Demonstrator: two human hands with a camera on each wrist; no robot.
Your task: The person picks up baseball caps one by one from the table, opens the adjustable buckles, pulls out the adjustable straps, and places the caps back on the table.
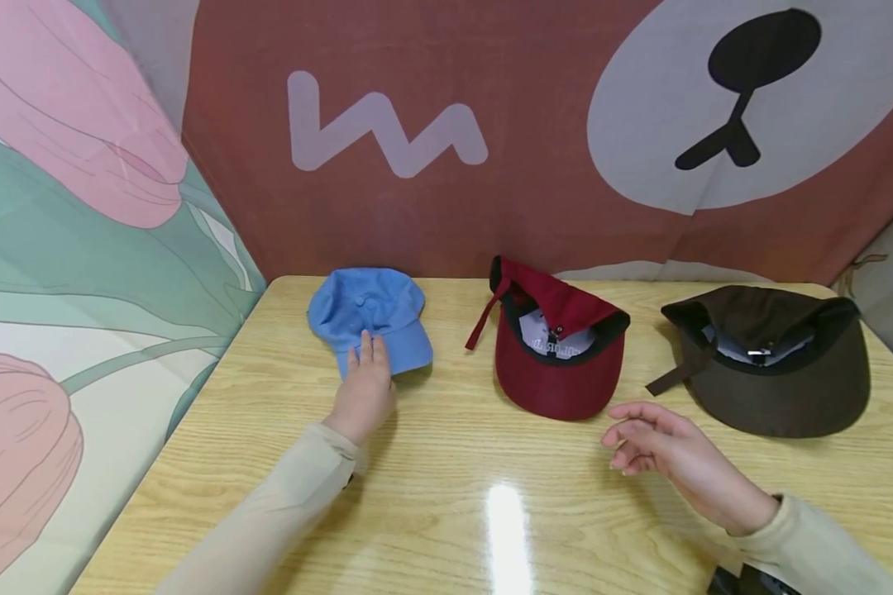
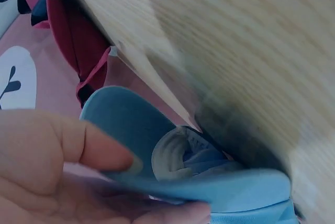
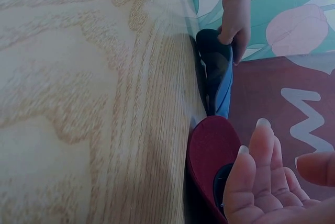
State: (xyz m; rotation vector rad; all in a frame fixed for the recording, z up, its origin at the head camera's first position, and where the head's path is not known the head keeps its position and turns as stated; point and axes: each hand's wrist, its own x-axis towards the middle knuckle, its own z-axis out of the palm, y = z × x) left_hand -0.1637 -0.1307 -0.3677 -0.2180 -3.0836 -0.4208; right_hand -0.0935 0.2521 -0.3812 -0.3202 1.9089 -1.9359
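Note:
At the left of the table lies a blue cap point(image 1: 375, 302), crown up, its brim toward the person. My left hand point(image 1: 365, 392) pinches that brim, with fingers on top; the left wrist view shows the thumb point(image 2: 107, 148) against the brim's underside point(image 2: 123, 119). The brim stands tilted up off the wood there. A dark red cap point(image 1: 558, 388) sits mid-table, its inside and strap showing. Just in front of it, to the right, my right hand point(image 1: 670, 450) hovers with loosely bent fingers point(image 3: 264, 156) and nothing in them.
A dark brown cap point(image 1: 796, 405) lies at the right, its strap hanging left. Behind the wooden table point(image 1: 432, 496) hangs a brown printed cloth point(image 1: 432, 215), with a floral cloth point(image 1: 119, 281) along the left side. A black object point(image 1: 752, 581) shows under the right sleeve.

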